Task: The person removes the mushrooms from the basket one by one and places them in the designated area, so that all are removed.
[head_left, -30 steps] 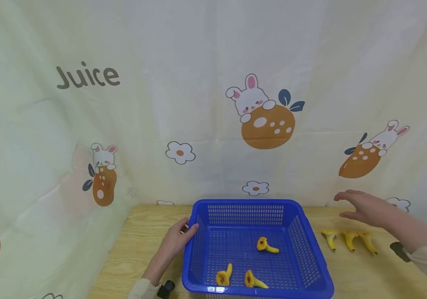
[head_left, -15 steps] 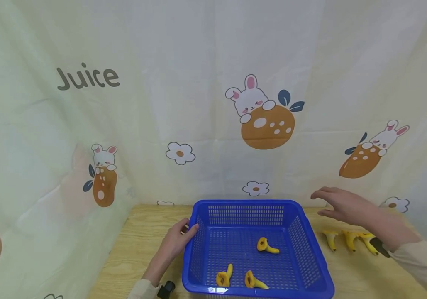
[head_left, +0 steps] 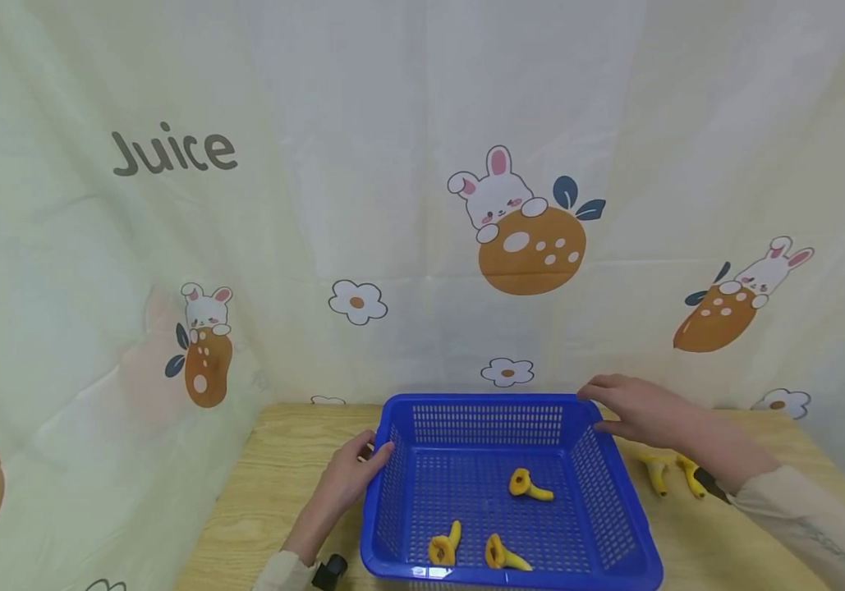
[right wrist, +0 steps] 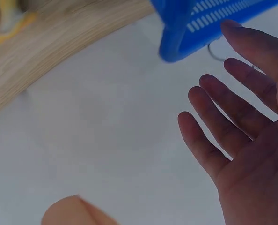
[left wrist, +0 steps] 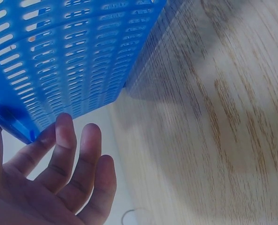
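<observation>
A blue plastic basket (head_left: 481,400) with slotted walls stands on the table in the head view. Inside lie three yellow trumpet-shaped mushrooms, like chanterelles: one right of centre (head_left: 529,484) and two near the front, a left mushroom (head_left: 443,544) and a middle mushroom (head_left: 505,553). My left hand (head_left: 344,476) holds the left rim, thumb over the inside, and its fingers (left wrist: 65,133) lie outside along the wall. My right hand (head_left: 644,410) hovers at the back right corner, holding nothing; its fingers (right wrist: 225,110) are spread and relaxed. Whether its thumb touches the rim I cannot tell.
Right of the basket, more yellow mushrooms lie on the wooden table (head_left: 296,435): a near one (head_left: 656,474) and another (head_left: 691,476) partly behind my right wrist. A patterned cloth (head_left: 407,345) hangs right behind the table.
My right hand has moved left from above the mushrooms on the table to the basket's back right corner. Its forearm now covers one of them. The left hand has stayed on the rim.
</observation>
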A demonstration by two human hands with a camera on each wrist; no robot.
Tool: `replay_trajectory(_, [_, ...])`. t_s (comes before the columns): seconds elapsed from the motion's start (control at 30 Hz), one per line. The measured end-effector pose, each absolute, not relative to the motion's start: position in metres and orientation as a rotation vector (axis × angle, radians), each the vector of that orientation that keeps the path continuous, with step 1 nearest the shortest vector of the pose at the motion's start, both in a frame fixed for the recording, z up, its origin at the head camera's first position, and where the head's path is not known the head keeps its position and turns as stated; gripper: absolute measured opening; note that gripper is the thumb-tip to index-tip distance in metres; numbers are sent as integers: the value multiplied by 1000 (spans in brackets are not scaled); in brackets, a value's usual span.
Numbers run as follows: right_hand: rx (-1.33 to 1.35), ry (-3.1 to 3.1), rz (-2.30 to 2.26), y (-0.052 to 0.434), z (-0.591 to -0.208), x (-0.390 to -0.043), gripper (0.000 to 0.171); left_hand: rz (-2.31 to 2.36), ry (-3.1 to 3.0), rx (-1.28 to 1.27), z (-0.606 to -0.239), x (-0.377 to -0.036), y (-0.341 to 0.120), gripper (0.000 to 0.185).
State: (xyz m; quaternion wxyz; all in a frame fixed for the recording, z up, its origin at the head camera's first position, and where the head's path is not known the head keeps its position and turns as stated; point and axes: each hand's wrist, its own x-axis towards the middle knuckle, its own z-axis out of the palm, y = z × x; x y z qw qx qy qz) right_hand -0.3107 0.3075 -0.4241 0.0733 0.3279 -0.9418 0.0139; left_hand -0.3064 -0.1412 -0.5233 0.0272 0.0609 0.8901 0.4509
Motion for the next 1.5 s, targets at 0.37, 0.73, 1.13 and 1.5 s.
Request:
replay_trajectory(0.37, [1136,-2782,-47,269,-431,-314,43,1393,2747,187,-523,-307,-142,34])
replay_trajectory(0.73, [1257,-2790,-188,236,-440,-314,42,1384,2758,182,-525,-306,-142,35])
replay_trajectory(1.13, [1329,-2855,-276,206,-462,-306,37,1369,2766,170,-526,-306,-142,36])
replay_trajectory(1.5, [1388,-2838,-306,199,-476,-303,25,1387,2761,158,-525,-305,-140,35])
